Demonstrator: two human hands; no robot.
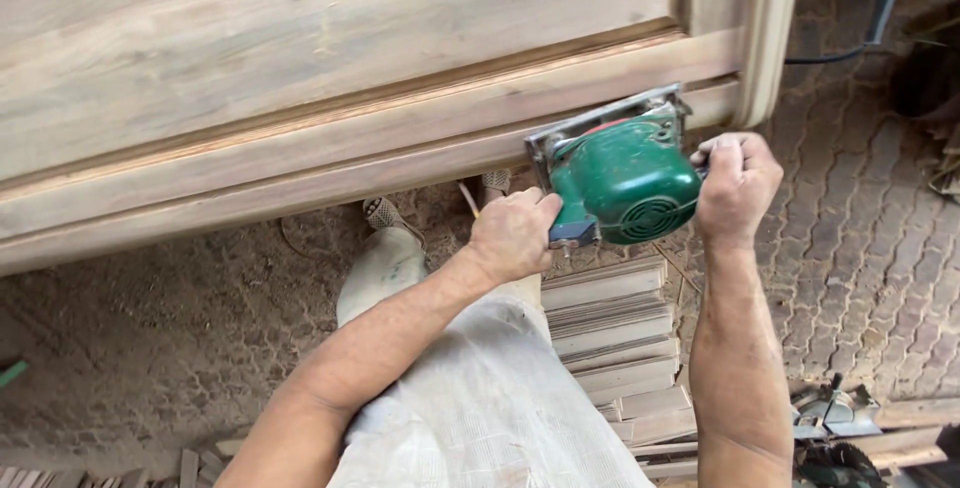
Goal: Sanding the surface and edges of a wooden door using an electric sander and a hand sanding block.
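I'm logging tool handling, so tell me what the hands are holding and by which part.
Both hands hold one green power sander against the wooden panel's edge: left hand on its rear handle, right hand on its side.

Both bare forearms reach forward and up from the lower edge of the view, wide apart at the elbows and drawing nearer at the wrists. The left hand [513, 235] is curled in a closed grip, knuckles up, back toward the camera. The right hand [735, 186] sits slightly higher, fingers wrapped tight, wrist straight. One trousered leg shows between the arms.
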